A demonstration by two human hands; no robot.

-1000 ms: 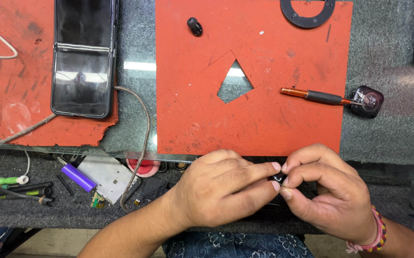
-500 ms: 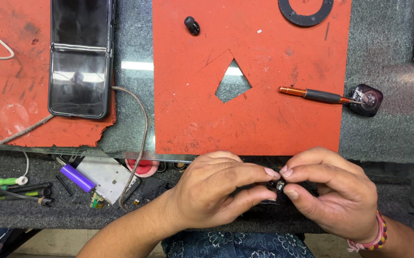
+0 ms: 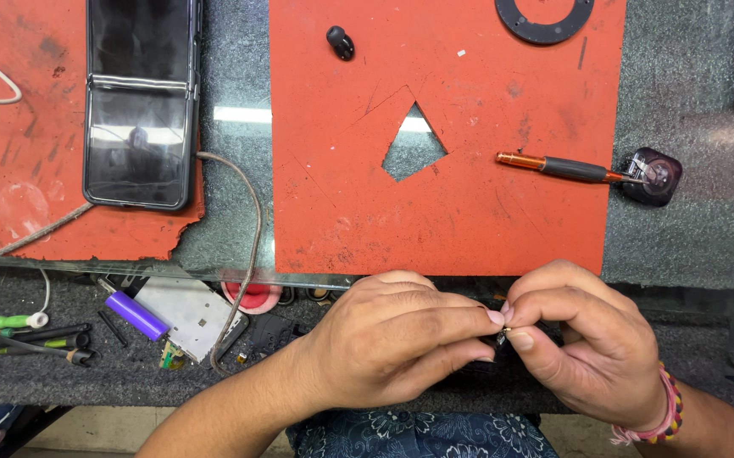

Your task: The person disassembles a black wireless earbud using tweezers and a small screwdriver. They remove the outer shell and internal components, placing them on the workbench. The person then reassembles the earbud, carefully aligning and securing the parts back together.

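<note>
On the grey worktop (image 3: 689,237), low in the frame, the left hand (image 3: 384,348) and right hand (image 3: 587,339) are pinching a tiny part (image 3: 503,333) together, fitting it; steadiness is needed.

A dark, unlit phone screen (image 3: 140,102) lies on the torn red mat (image 3: 11,195), upper left.

A folding phone (image 3: 140,102) is laid on the left mat (image 3: 28,170). On the right mat (image 3: 443,144), an earbud (image 3: 340,42) is placed behind a cut-out (image 3: 414,146), and a screwdriver (image 3: 566,168) is laid right of it.
</note>
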